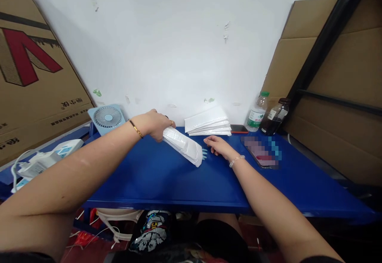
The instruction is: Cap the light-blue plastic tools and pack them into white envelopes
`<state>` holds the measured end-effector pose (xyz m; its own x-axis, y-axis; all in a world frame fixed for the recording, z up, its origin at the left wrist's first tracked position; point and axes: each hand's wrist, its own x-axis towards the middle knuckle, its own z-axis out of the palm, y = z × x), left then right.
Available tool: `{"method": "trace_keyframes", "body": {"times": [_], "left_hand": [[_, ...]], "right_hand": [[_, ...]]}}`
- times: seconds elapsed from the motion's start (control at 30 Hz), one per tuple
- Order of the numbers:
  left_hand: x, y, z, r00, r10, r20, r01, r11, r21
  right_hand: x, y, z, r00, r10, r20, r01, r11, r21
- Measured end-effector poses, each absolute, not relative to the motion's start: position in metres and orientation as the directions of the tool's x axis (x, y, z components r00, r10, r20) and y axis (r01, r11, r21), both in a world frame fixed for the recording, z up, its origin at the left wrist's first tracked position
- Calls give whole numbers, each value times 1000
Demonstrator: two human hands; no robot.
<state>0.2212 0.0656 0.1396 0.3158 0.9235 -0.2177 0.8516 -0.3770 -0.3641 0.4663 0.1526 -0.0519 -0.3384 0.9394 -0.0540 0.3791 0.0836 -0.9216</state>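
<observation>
My left hand [155, 124] grips the upper left end of a long white packet [183, 147], which slants down to the right just over the blue table. Out of the packet's lower right end poke pale blue finger-like tips [204, 154], similar to those of a glove. Beside these tips is my right hand [219, 145], its fingers loosely bent and a little apart, with nothing visible in them. Behind both hands, a stack of flat white packets [207, 120] lies fanned against the wall.
On the blue table [167, 187], a small blue fan [109, 117] and a white power strip [50, 161] stand at left. At right are a phone [259, 151], a red-edged phone [239, 129], a clear bottle [257, 112] and a dark-filled bottle [276, 115]. Cardboard [32, 64] flanks the table.
</observation>
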Motion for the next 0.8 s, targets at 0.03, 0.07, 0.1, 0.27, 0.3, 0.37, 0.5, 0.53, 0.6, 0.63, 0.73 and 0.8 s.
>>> {"method": "trace_keyframes", "body": {"times": [0.03,0.07,0.1,0.27,0.3,0.37,0.5,0.53,0.6,0.63,0.73,0.8], "left_hand": [[221,66,142,322,923,-212,849,-380,-366],[220,66,144,327,923,-205,847,-382,-370],[219,67,146,332,922,-198,843,-385,-377],[209,70,150,356,920,-163,820,-391,-419],[207,71,150,355,921,-160,818,-389,-423],[205,70,151,346,925,-159,817,-380,-434],[203,62,158,325,936,-133,819,-349,-456],[203,60,162,321,939,-120,820,-339,-462],[202,57,169,315,944,-100,813,-323,-484],[200,56,173,313,945,-92,807,-316,-499],[194,56,177,309,949,-66,796,-296,-527],[187,59,176,302,952,-56,802,-285,-525]], "right_hand": [[468,152,-50,-334,942,-23,416,126,-900],[469,152,-48,-340,940,27,454,189,-871],[470,151,-47,-359,929,90,487,269,-831],[470,143,-45,-677,713,183,481,617,-623],[468,141,-46,-716,679,163,472,643,-603],[463,138,-50,-737,657,159,473,668,-574],[456,137,-54,-721,669,179,477,667,-573],[456,138,-54,-722,670,172,478,663,-576],[457,139,-54,-724,670,161,484,661,-574],[457,139,-54,-726,669,159,485,662,-571],[457,138,-53,-727,670,150,495,663,-561],[457,137,-53,-720,679,143,506,655,-561]]}}
